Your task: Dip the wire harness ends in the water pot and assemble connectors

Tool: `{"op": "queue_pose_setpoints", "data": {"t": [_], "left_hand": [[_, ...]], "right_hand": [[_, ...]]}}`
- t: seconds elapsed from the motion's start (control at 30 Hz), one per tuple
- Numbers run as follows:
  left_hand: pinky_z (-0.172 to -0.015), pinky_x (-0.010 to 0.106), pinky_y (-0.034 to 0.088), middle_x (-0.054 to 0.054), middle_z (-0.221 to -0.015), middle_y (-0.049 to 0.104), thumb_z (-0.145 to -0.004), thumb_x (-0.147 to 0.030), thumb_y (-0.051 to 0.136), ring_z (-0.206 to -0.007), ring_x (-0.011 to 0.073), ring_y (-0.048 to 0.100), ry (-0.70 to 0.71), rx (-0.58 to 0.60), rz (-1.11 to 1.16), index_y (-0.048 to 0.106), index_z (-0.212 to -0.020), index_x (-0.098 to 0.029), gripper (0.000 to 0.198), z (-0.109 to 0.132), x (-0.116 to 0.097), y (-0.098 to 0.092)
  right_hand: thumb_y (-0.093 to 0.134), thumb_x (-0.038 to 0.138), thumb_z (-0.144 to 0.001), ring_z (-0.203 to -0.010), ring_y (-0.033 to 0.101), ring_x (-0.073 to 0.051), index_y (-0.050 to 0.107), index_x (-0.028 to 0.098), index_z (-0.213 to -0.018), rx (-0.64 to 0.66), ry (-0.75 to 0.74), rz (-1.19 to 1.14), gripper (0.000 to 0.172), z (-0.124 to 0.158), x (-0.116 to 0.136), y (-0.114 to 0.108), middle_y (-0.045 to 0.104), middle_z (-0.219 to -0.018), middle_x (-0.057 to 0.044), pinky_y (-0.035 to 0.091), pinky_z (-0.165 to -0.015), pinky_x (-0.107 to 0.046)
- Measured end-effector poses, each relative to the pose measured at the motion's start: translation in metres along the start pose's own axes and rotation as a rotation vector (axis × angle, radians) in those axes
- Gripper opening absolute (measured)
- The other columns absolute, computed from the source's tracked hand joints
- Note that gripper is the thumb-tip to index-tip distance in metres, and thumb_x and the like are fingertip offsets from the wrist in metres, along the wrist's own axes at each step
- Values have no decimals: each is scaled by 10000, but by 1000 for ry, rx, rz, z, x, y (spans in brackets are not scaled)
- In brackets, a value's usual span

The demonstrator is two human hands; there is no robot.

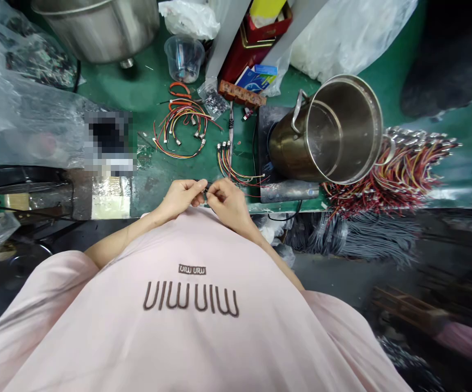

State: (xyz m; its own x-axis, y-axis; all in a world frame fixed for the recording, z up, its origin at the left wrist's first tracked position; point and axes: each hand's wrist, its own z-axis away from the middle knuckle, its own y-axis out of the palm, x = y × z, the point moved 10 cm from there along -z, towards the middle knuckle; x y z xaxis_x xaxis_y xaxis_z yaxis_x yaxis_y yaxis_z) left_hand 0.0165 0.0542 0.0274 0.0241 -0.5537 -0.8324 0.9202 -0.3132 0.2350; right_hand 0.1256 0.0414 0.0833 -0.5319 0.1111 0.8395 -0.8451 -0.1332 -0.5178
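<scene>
1. Small dark piece (pixel 207 189), mostly hidden, at the smooth green bench's (pixel 138 92) near edge; left hand (pixel 183 195) and right hand (pixel 230 202) pinch it.
2. Just beyond: thin, curving wires (pixel 221 163), shiny-ended.
3. Rightward: cylindrical, loop-handled metal pot (pixel 293 149).

I am standing in what is looking like a wiring workshop. On the green-topped workbench (pixel 117 87), thin red, yellow and black wires with silver connectors (pixel 187 110) are lying loose; a red-and-yellow wire heap (pixel 399 171) is spreading at the right. Bundled grey cables (pixel 374 237) are showing below, and a clear plastic bag (pixel 214 99) is holding small dark parts.
</scene>
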Motion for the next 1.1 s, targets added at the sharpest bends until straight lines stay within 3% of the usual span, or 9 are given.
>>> {"op": "queue_pose_setpoints", "data": {"t": [0.1, 0.2, 0.37, 0.57, 0.67, 1.0, 1.1], "left_hand": [[-532, 201, 438, 3, -628, 652, -725, -549, 722, -505, 71, 540, 16, 53, 115, 696, -800, -132, 424, -2, 0, 1], [-575, 205, 461, -7, -703, 677, -697, -460, 778, -549, 70, 565, 19, 132, 174, 709, -994, -150, 435, -3, -1, 4], [-535, 198, 447, -2, -614, 648, -686, -427, 786, -507, 66, 542, -24, 86, 209, 717, -839, -116, 353, -6, 6, -2], [-518, 191, 435, -2, -587, 640, -684, -415, 782, -495, 65, 540, -61, 83, 215, 693, -780, -111, 332, -6, 13, 0], [-526, 198, 435, -7, -588, 635, -698, -417, 764, -494, 63, 532, -68, 93, 184, 677, -762, -114, 322, -5, 14, 2], [-509, 195, 429, -27, -541, 600, -688, -397, 769, -464, 55, 519, -72, 54, 157, 618, -665, -127, 311, -4, 13, 2], [-506, 191, 437, -24, -550, 611, -684, -402, 784, -465, 56, 528, -89, 45, 206, 639, -706, -120, 318, -5, 15, 2]], "right_hand": [[553, 236, -768, -531, 540, -100, 514, 205, -732, 91, 224, -328, 62, 0, -21, 7, 554, -629, 39, 458, -543, -246], [604, 290, -760, -481, 541, -87, 526, 196, -736, 140, 318, -483, 124, 2, -27, 10, 565, -568, 54, 461, -513, -229], [622, 327, -794, -563, 609, -115, 532, 198, -797, 127, 270, -491, 157, 6, -23, 2, 585, -634, 41, 504, -555, -250], [596, 206, -781, -650, 547, -103, 557, 182, -754, 80, 3, -164, 52, 8, -4, -10, 556, -744, 16, 440, -585, -233], [558, 163, -783, -667, 520, -101, 551, 181, -721, 55, -57, -87, 64, 7, 3, -11, 546, -741, 15, 423, -596, -225], [532, 120, -722, -679, 510, -114, 547, 184, -673, 31, -50, -32, 82, 1, 7, -5, 546, -717, 12, 438, -628, -237], [563, 147, -734, -667, 519, -111, 545, 183, -692, 94, 9, -166, 59, -3, -2, 2, 543, -698, 20, 440, -634, -240]]}}
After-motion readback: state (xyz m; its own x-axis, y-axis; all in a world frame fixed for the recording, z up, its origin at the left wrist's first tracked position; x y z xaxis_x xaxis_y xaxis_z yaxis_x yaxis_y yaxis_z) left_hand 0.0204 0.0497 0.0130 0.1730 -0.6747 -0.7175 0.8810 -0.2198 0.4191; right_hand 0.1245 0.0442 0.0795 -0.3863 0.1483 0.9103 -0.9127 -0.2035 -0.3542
